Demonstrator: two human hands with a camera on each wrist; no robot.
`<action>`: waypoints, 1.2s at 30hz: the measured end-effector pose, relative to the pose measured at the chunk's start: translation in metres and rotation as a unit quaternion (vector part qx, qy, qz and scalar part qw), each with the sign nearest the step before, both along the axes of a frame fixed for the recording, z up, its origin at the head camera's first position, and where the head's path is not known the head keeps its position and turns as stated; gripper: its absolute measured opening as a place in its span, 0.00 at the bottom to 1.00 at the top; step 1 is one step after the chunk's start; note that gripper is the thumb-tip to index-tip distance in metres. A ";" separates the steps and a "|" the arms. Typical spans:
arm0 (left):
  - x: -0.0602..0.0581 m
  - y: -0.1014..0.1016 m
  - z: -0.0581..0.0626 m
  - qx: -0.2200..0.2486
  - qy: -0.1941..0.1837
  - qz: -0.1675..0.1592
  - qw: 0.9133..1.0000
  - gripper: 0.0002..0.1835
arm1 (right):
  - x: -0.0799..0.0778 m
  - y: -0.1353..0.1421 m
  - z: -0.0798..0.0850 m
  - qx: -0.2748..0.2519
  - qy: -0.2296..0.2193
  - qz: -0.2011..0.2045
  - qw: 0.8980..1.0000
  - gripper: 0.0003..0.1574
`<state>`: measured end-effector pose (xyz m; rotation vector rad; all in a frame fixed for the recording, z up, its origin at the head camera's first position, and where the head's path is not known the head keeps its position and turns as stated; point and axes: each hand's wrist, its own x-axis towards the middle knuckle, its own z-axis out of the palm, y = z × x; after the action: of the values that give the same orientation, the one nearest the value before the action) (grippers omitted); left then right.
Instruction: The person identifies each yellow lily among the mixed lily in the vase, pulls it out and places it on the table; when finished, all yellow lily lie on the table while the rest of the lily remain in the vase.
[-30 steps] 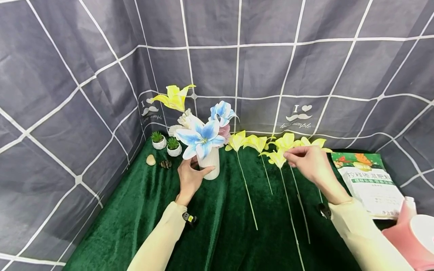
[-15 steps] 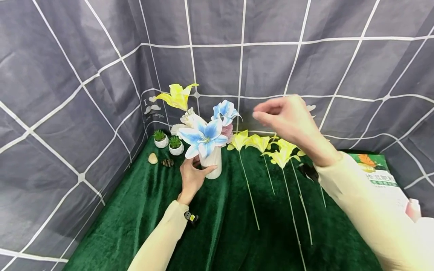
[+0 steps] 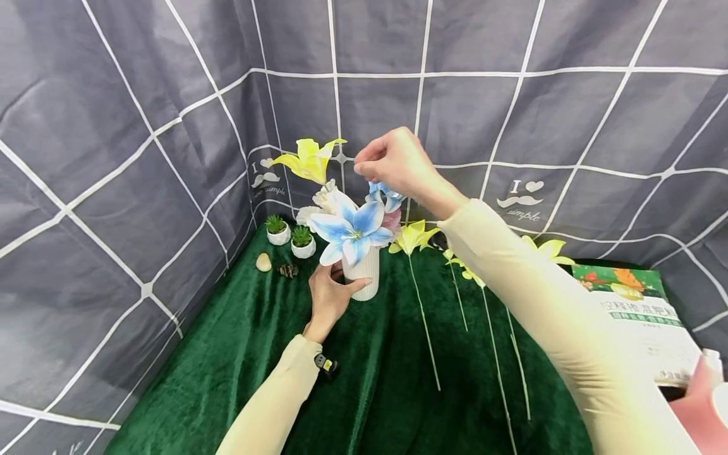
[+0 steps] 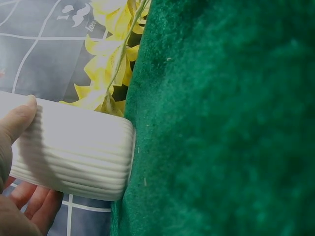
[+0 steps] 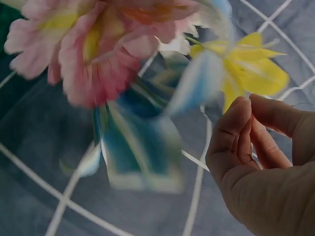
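My left hand [image 3: 330, 298] grips a white ribbed vase [image 3: 366, 278] low on its side, thumb to the front; the vase stands upright on the green cloth. From it rise a yellow lily [image 3: 309, 160], blue-and-white lilies [image 3: 354, 232], white blooms [image 3: 327, 197] and a pink flower [image 3: 392, 221]. My right hand [image 3: 400, 165] is raised above the bouquet, partly covering a blue bloom in the head view. Its thumb and index fingertips meet, and nothing shows between them. In the right wrist view, the yellow lily [image 5: 258, 71] appears just past those fingertips.
Several yellow lilies [image 3: 413, 237] on long stems lie on the green velvet cloth [image 3: 392, 379], some behind my right sleeve. Two small potted succulents [image 3: 303, 243], a pebble [image 3: 263, 262] and a pinecone [image 3: 288, 270] sit left. A printed bag [image 3: 643, 328] and pink bottle [image 3: 702, 398] stand right.
My right hand has risen from over the yellow lilies on the cloth and swung left to above the vase. My left hand keeps its grip on the vase.
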<state>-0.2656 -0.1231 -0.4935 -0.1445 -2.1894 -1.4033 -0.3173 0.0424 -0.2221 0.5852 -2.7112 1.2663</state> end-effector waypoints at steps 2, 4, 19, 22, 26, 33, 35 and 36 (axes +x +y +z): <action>0.000 0.001 0.000 -0.002 -0.002 0.001 1.000 0.34 | -0.009 -0.009 -0.005 -0.012 -0.025 0.009 1.000 0.06; -0.001 0.002 -0.001 0.000 -0.001 -0.001 1.000 0.34 | -0.016 -0.017 -0.010 -0.024 -0.050 0.016 0.998 0.06; -0.002 0.005 0.002 0.001 0.005 -0.013 1.000 0.37 | -0.023 -0.042 -0.035 0.017 -0.055 0.036 0.998 0.05; -0.002 0.004 0.002 -0.007 -0.001 -0.005 1.000 0.37 | -0.025 -0.044 -0.038 0.022 -0.045 0.038 0.998 0.06; -0.002 0.003 0.001 -0.012 -0.004 0.002 1.000 0.35 | -0.026 -0.047 -0.040 0.028 -0.037 0.043 0.998 0.05; -0.002 0.000 0.001 -0.002 -0.008 0.001 1.000 0.33 | -0.025 -0.043 -0.041 0.019 -0.035 0.060 0.997 0.06; -0.002 0.000 0.000 -0.004 -0.012 0.004 1.000 0.32 | -0.024 -0.040 -0.040 0.004 -0.033 0.065 0.997 0.06; -0.002 0.000 0.000 -0.005 -0.013 0.006 1.000 0.32 | -0.023 -0.039 -0.040 -0.004 -0.031 0.066 0.997 0.06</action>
<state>-0.2676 -0.1234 -0.4932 -0.1166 -2.2155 -1.3962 -0.3408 0.0034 -0.2620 0.7493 -2.7566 1.3451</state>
